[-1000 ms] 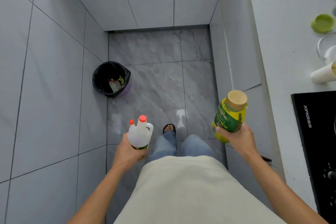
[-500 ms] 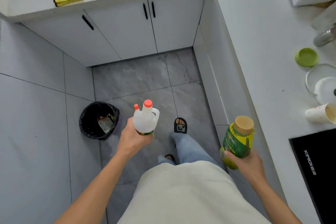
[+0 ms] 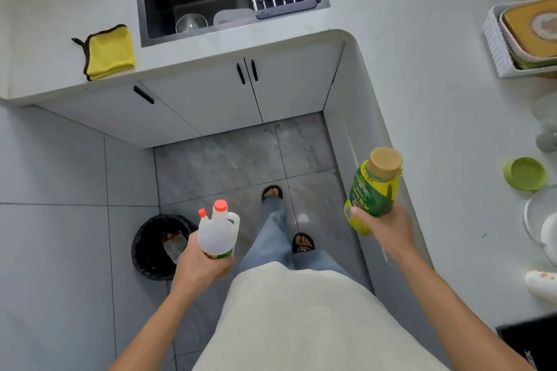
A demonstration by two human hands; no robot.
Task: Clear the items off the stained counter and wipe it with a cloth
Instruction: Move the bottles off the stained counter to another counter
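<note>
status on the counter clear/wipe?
Clearing underway: left hand holds the white jug, right hand the green bottle. Left: green lid and dishes remain on the counter; yellow cloth lies unused beside the sink.

Edges cut, labels blurred

At three o'clock the tray (image 3: 494, 39), bowl (image 3: 539, 220) and cup (image 3: 541, 284) run off-frame; both bottles' print is unreadable.

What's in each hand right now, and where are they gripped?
Left hand grips the white jug round its base; right hand grips the green bottle round its lower body.
</note>
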